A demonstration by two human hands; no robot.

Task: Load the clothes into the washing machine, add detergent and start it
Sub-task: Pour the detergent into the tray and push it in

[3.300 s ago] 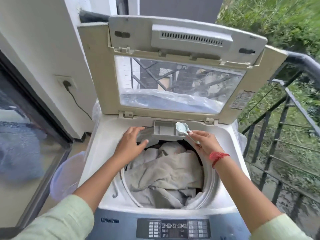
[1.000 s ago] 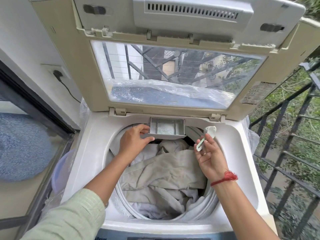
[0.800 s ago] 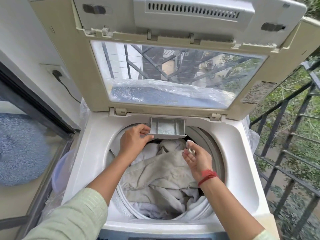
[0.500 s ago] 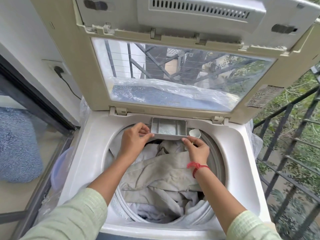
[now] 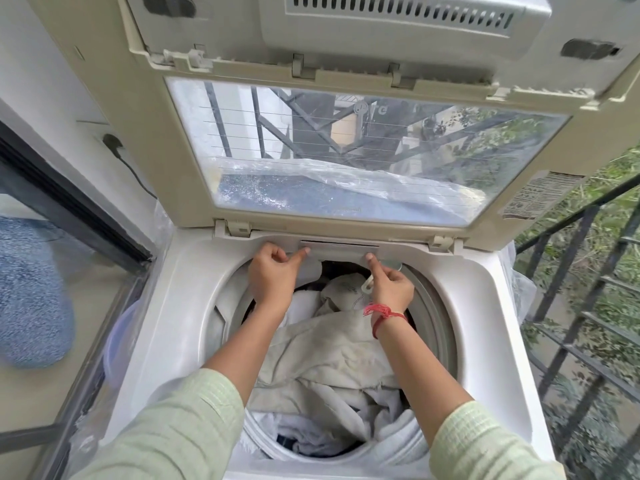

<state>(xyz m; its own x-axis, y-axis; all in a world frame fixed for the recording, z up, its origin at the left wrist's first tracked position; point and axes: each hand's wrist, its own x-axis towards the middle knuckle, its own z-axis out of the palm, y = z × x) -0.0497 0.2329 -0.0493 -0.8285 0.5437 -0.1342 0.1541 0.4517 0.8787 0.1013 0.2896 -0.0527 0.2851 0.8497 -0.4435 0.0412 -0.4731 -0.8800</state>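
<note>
The top-loading washing machine (image 5: 180,306) stands with its lid (image 5: 346,150) raised. Beige and white clothes (image 5: 329,358) fill the drum. The detergent drawer (image 5: 337,250) at the back rim sits pushed in, only its front strip showing. My left hand (image 5: 273,275) has its fingers curled and presses its thumb on the drawer's left end. My right hand (image 5: 389,285) presses its index fingertip on the drawer's right end while its other fingers hold the small white scoop (image 5: 367,285).
A black metal railing (image 5: 571,271) runs close on the right, greenery beyond it. A wall socket with a plug (image 5: 112,143) and a glass sliding door are on the left. A plastic basin (image 5: 117,341) sits beside the machine. Clear plastic sheeting hangs around the body.
The drawer, pulled out with powder in it before, has slid back into the rim. My right hand moved from beside the drawer onto its front, scoop still in it. The camera moved closer.
</note>
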